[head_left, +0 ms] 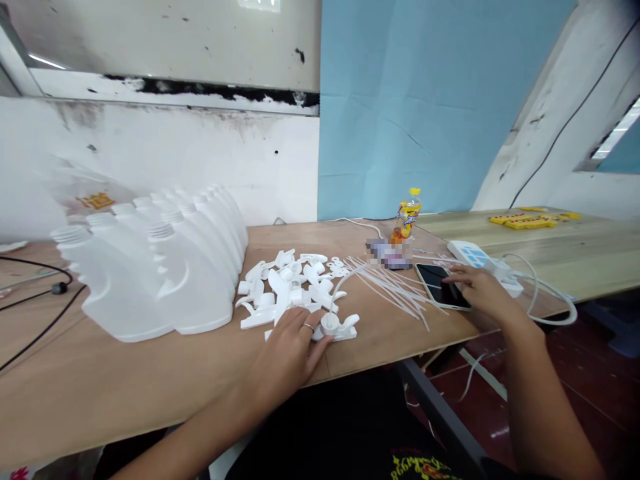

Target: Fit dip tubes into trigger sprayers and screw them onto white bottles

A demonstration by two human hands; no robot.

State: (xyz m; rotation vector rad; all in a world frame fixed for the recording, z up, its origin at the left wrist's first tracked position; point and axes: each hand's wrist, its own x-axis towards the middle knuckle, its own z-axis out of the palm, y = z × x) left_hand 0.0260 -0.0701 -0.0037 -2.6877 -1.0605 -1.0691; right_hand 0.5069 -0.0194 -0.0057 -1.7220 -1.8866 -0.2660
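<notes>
My left hand [295,343], with a ring on one finger, grips a white spray head [331,325] at the table's front edge; a thin clear tube rises from it and curves right. A fingertip of my right hand [480,290] rests on or just over the screen of a phone [440,285] lying flat; the hand seems to hold nothing. Beyond my left hand is a pile of white spray heads [283,283], with small white rings [339,267] beside it. Several loose thin tubes [390,287] lie between the pile and the phone.
Rows of translucent white bottles [127,280] stand at the left. A drink bottle [406,217] stands at the back, near a blurred item [389,254]. A white power strip [470,255] with cables is beyond my right hand. Yellow pieces [530,220] lie farther right; black cables [59,288] at far left.
</notes>
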